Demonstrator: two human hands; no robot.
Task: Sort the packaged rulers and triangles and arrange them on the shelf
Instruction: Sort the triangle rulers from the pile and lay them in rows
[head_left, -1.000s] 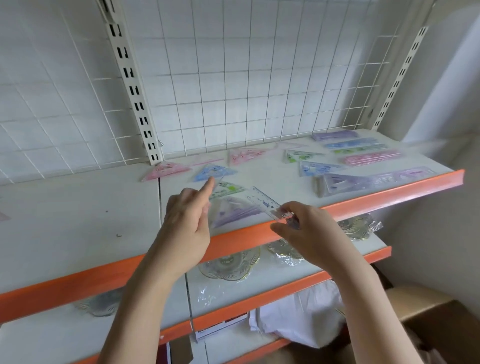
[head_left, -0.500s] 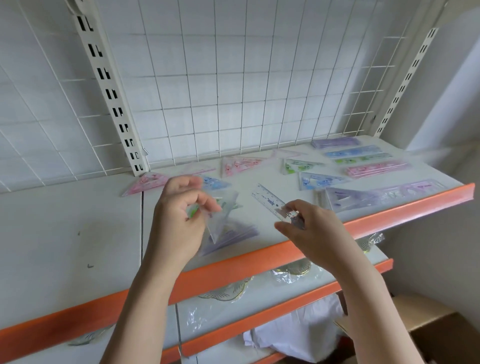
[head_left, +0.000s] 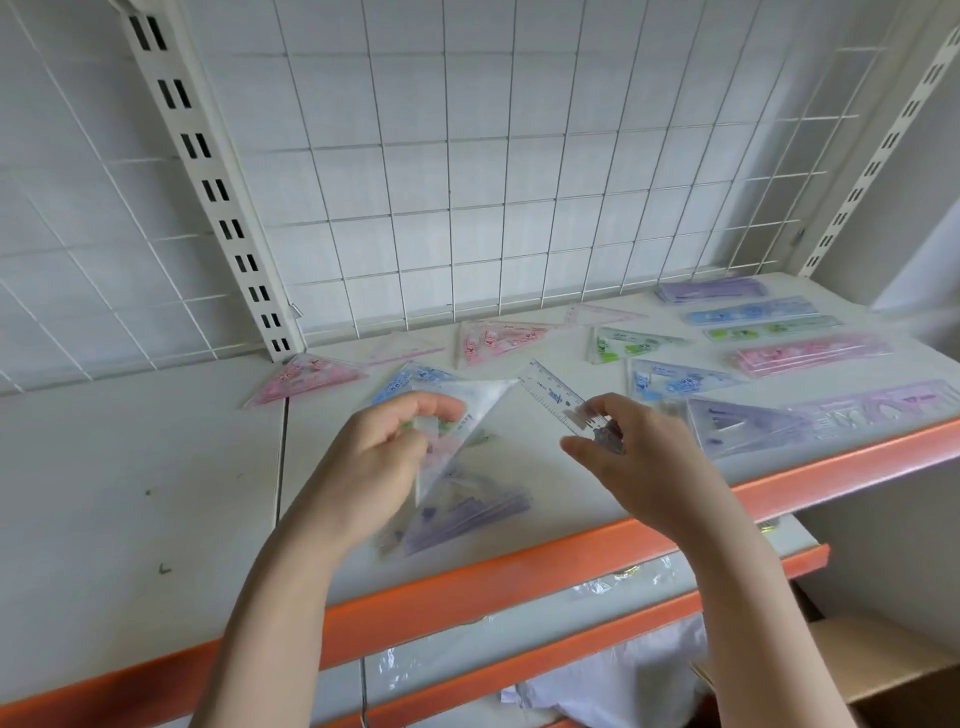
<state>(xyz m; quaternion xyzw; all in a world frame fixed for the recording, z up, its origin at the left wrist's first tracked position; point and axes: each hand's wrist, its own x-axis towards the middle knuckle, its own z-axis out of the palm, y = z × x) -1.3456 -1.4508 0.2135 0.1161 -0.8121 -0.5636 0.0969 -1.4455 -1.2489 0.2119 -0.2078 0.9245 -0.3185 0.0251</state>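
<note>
Left hand (head_left: 374, 462) pinches clear packaged triangle (head_left: 457, 441), lifted above shelf (head_left: 130, 493) front. Right hand (head_left: 634, 457) pinches short ruler (head_left: 558, 400) by near end. Both likely light, stiff, slick in plastic wrap; hold by edges or corners.

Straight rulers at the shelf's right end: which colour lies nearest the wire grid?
The purple ruler pack. It lies rearmost, by the grid; the blue, green and pink packs lie nearer the front.
</note>
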